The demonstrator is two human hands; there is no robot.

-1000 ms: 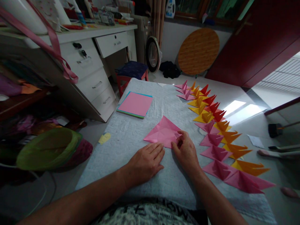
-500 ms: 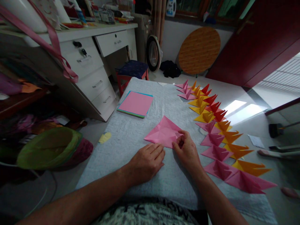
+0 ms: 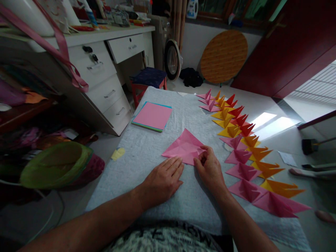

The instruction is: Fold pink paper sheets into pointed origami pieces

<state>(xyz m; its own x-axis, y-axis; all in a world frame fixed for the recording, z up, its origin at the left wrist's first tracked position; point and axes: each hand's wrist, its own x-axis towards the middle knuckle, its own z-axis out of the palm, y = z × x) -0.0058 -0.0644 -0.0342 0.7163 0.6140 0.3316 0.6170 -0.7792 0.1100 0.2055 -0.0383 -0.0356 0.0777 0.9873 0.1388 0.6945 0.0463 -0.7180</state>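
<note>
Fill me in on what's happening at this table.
A creased sheet of pink paper is being worked by one person on the pale cloth. The person's left hand lies flat with its fingertips at the paper's near edge, while the right hand grips the right corner. A stack of coloured paper sits farther off to the left, and rows of folded paper shapes line the right side.

Large black capital letters stand on the grey-and-black patterned fabric garment at the person's waist: an "E" reads left of the middle, and what looks like "OW" farther right; the rest is lost in folds. The label on the white plastic bottle with blue markings is too small to read.
</note>
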